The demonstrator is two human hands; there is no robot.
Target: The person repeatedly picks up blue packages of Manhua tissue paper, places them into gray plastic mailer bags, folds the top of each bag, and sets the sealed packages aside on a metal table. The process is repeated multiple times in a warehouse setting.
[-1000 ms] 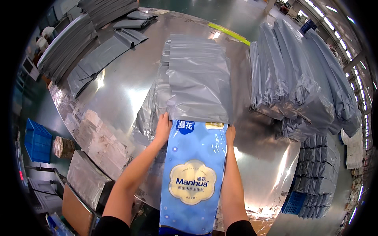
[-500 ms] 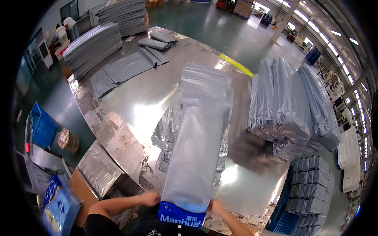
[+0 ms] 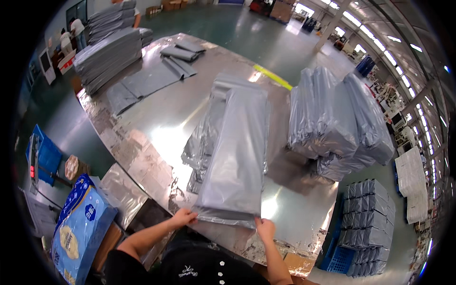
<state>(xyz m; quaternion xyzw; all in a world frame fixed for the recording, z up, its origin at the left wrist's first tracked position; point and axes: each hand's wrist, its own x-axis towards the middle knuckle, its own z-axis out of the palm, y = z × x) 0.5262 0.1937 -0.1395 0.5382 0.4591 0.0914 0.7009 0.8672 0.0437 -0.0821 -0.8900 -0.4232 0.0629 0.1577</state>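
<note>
Pinching its near corners, the left hand [image 3: 184, 217] and right hand [image 3: 265, 229] held the bulging grey bag [image 3: 235, 161], which lay over flatter bags [image 3: 199, 147] on the counter [image 3: 294, 204]; level, even tension likely suited its edge best.

Grey plastic bag [image 3: 235, 156] (glossy, bulging), one: near corners pinched by left hand [image 3: 183, 217], seven o'clock; right hand [image 3: 266, 230], five o'clock.
</note>
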